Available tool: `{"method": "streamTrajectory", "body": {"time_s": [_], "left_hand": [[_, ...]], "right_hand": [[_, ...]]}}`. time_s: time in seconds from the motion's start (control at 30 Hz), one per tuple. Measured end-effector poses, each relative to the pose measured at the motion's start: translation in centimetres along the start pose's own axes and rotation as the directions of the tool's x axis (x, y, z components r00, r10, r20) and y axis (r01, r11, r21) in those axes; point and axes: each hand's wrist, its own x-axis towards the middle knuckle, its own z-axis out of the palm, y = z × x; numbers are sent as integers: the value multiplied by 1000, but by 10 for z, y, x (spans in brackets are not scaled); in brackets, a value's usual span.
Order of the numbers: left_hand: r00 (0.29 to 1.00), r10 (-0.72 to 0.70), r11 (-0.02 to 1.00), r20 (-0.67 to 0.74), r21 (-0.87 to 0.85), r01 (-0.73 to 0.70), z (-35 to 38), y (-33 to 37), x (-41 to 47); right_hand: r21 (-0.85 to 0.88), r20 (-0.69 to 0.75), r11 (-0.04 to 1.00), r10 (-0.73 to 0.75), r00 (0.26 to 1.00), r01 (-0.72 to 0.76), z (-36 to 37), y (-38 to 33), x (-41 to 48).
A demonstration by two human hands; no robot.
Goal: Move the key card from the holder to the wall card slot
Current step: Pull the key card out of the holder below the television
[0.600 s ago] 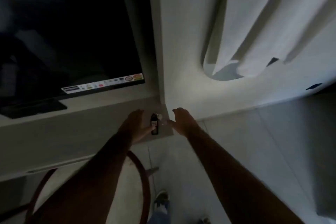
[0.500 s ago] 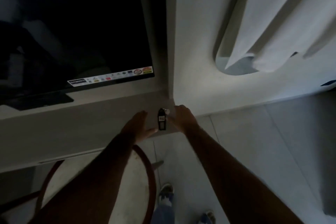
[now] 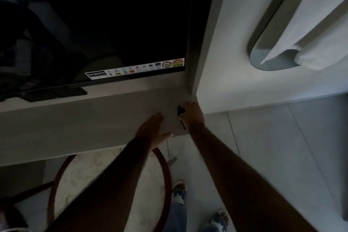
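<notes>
A small black item, the key card (image 3: pixel 181 110) with its holder, stands at the right end of the grey shelf (image 3: pixel 94 118), near the wall corner. In the dim light I cannot tell card and holder apart. My right hand (image 3: pixel 194 116) is against its right side with the fingers curled around it, hiding most of it. A dark strip shows below the hand's edge. My left hand (image 3: pixel 154 130) lies flat on the shelf just left of the item, fingers apart, not touching it. No wall card slot is in view.
A dark television (image 3: pixel 113 24) stands on the shelf at the back left. A white wall (image 3: pixel 226 62) with a hanging curtain (image 3: pixel 310 24) is to the right. A round red-rimmed stool (image 3: pixel 105 184) sits under my left arm, on the tiled floor (image 3: pixel 273 147).
My right hand has moved left onto the black item and closed around it. My left hand has drawn slightly away from it. The camera has shifted closer.
</notes>
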Motion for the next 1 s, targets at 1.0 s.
{"method": "streamTrajectory", "body": {"time_s": [1.0], "left_hand": [[974, 222, 975, -50, -19, -223, -53, 163, -5]], "right_hand": [[811, 122, 568, 66, 990, -138, -199, 89, -70]]}}
